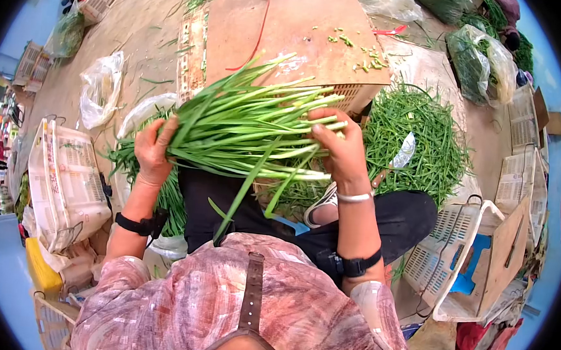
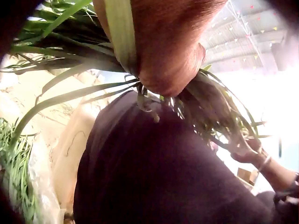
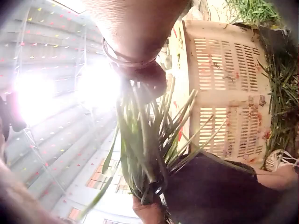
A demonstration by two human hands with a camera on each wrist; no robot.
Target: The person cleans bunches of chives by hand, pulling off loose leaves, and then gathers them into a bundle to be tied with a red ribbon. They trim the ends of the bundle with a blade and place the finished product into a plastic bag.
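A thick bundle of garlic chives (image 1: 245,120) lies sideways in the air above the person's lap, pale stems to the right. The left hand (image 1: 155,147) grips its leafy side; in the left wrist view, leaves (image 2: 65,37) stick out past that hand. At the stem ends is the right hand (image 1: 342,147), thumb and fingers curled around some of the stems. A few leaves hang loose below the bundle. From the right wrist, the stems (image 3: 140,130) run between both hands. Right of the right hand, a knife (image 1: 404,151) rests on a heap of cut greens (image 1: 420,129).
In front stands an upturned crate with a board (image 1: 304,20) on top, bearing cut stem bits (image 1: 370,59) and a red strip (image 1: 259,34). Plastic crates stand left (image 1: 65,179) and right (image 1: 448,245). More chives (image 1: 171,200) lie beside the left knee. Plastic bags (image 1: 101,88) lie around.
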